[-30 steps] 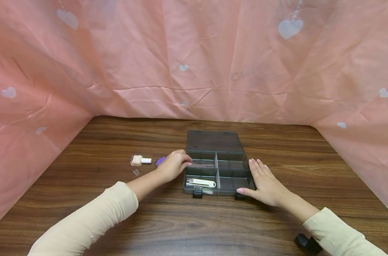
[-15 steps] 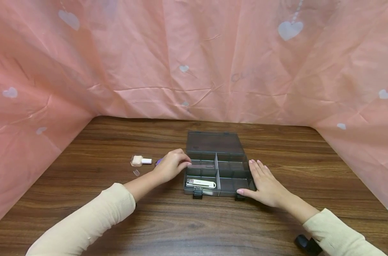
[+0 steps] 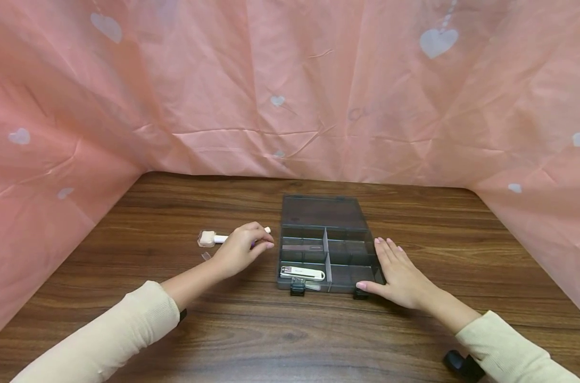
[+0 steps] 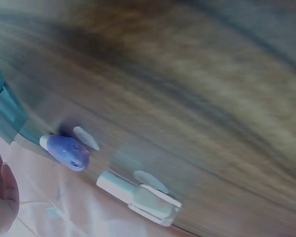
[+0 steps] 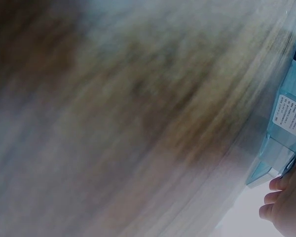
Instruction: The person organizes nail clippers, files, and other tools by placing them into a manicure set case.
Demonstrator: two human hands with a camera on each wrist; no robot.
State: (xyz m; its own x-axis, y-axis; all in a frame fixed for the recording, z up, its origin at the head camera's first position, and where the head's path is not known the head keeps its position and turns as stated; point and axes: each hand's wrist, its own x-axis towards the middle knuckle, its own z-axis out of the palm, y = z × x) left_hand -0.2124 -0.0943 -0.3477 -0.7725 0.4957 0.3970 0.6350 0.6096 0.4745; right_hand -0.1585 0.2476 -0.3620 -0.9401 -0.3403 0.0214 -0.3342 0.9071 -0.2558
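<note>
My left hand hovers with loosely bent fingers left of a dark translucent divided box. Beneath it lies a purple bottle with a pale cap; in the head view the hand mostly hides it. My right hand rests along the box's right side, fingers straight and thumb over the front corner. A flat, dull mauve strip, perhaps a nail file, lies in the back left compartment. White nail clippers lie in the front left one. Farther left is a pale nail polish bottle with a white cap.
The box's lid is folded back flat behind it. Small clear pieces lie beside the bottles. A black object shows by the right sleeve. Pink cloth hangs around the wooden table.
The left hand has let go of the mauve strip, now lying in its compartment, and moved left over the purple bottle. The right hand stays on the box.
</note>
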